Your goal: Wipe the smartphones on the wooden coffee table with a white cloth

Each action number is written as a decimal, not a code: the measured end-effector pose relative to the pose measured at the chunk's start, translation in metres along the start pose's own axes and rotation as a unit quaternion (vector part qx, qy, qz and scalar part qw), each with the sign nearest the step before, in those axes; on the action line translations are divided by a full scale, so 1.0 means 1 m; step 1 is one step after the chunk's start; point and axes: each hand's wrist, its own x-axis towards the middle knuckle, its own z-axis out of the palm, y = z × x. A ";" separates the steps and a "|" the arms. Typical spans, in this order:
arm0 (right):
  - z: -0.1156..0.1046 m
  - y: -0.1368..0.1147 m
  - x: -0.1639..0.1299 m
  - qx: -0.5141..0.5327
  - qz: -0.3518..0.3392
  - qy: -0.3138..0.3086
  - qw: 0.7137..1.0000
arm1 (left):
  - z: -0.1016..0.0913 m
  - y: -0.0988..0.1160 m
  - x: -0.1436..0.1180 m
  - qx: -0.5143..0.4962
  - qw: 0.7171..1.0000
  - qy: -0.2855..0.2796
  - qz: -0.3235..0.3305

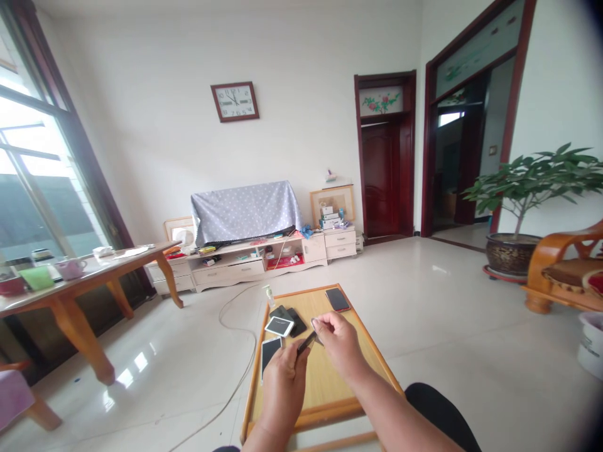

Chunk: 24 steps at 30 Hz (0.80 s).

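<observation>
**Both hands on one dark phone over the low table**

So, the left hand (284, 383) is holding a dark phone (306, 342) up over the wooden tabletop (330, 376), fingers curled around its lower end so it tilts edge-on toward the camera. The right hand (340, 342) is at the top end of that same phone, thumb and forefinger pressed together in a pinch on its upper corner. It looks like they're nipping something small there, but it's too tiny to say what.

Rest of the gear sits toward the far-left part of the tabletop:
- a white phone (279, 326) lying face up, overlapping a pile of dark phones or cases (288, 315)
- another white-edged phone (270, 351) just beside the left hand, close to the table's left edge
- a dark phone with a reddish rim (338, 299) off by itself near the far right corner
- a small clear bottle (269, 295) standing at the far left corner

A thin cable (230, 389) runs across the shiny floor beside the table toward the long TV cabinet (245, 263) against the wall, where something sits under a dotted grey cloth (245, 210). Big potted plant (522, 188) on the right, clock (234, 101) up on the wall.
</observation>
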 end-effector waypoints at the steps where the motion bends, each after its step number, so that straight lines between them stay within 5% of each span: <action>1: 0.002 -0.003 -0.003 0.003 -0.008 -0.007 1.000 | 0.000 0.000 0.000 0.005 1.000 0.002 0.008; 5: 0.011 -0.014 -0.017 0.022 -0.046 -0.041 0.998 | -0.002 -0.003 -0.002 0.015 0.999 0.018 0.048; 11: 0.007 -0.007 -0.007 0.024 0.008 0.008 1.000 | -0.004 -0.008 -0.007 0.016 0.997 0.033 0.069; 16: 0.018 -0.015 -0.026 0.027 -0.037 -0.046 0.998 | -0.005 -0.007 -0.007 0.016 0.997 0.031 0.066; 24: 0.012 0.003 -0.005 0.078 0.046 -0.015 0.996 | -0.006 -0.009 -0.005 -0.035 0.999 0.008 0.031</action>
